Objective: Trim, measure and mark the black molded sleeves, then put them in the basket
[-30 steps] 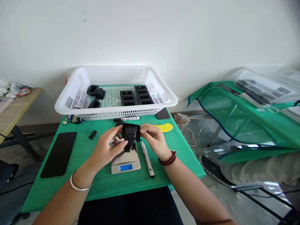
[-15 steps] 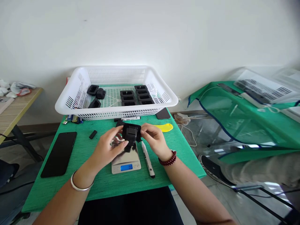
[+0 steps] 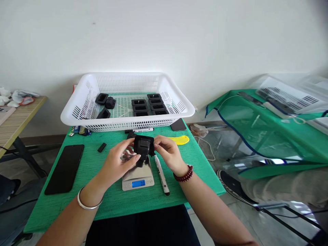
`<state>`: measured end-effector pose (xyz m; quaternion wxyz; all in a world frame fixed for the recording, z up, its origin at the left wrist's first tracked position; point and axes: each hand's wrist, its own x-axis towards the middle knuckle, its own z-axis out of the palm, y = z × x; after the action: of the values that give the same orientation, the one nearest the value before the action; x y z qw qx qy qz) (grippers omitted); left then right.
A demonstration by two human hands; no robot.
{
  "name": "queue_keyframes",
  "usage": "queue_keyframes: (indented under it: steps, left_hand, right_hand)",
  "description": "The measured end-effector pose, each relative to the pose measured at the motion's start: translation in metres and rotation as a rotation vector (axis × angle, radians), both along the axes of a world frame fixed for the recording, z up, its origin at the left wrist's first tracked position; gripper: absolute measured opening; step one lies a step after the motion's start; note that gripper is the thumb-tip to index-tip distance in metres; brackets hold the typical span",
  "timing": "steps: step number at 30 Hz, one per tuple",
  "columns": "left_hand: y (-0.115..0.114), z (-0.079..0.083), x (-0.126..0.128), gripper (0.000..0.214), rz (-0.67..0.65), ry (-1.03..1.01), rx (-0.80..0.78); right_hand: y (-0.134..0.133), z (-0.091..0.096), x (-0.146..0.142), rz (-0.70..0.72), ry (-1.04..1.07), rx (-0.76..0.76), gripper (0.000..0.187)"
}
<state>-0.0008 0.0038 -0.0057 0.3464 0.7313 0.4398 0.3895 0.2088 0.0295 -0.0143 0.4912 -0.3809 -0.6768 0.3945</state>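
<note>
A black boxy plastic part (image 3: 142,147) is held in both hands just above the steel platform of a small digital scale (image 3: 137,176) with a blue display. My left hand (image 3: 116,163) grips the part from the left with fingers curled round it. My right hand (image 3: 167,152) pinches its right side. A white marker pen (image 3: 161,174) lies on the green mat beside the scale, under my right hand.
A white slotted basket (image 3: 179,111) at the back holds several black parts (image 3: 149,106). A black phone (image 3: 65,167), a small black piece (image 3: 101,147), a yellow tool (image 3: 180,139) and a dark phone (image 3: 178,124) lie on the green table (image 3: 84,205). Another green-covered table (image 3: 266,130) stands right.
</note>
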Motion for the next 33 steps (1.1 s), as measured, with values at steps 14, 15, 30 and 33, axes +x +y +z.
queue_keyframes:
  steps: [14, 15, 30, 33]
  left_hand:
    - [-0.001, 0.0, -0.001, 0.047, 0.031, 0.014, -0.05]
    - [-0.001, -0.001, -0.001, 0.047, 0.036, 0.011, -0.053]
    - [-0.002, 0.005, 0.004, 0.029, 0.047, 0.09, -0.07]
    - [-0.002, 0.006, 0.005, 0.026, 0.056, 0.116, -0.071]
  right_hand:
    - [-0.001, -0.001, 0.0, 0.007, -0.035, 0.052, 0.013]
    - [-0.001, 0.0, 0.0, 0.009, -0.042, 0.052, 0.012]
    - [-0.005, -0.001, -0.01, -0.091, -0.284, 0.224, 0.008]
    - [-0.007, -0.002, -0.012, -0.139, -0.306, 0.298, 0.01]
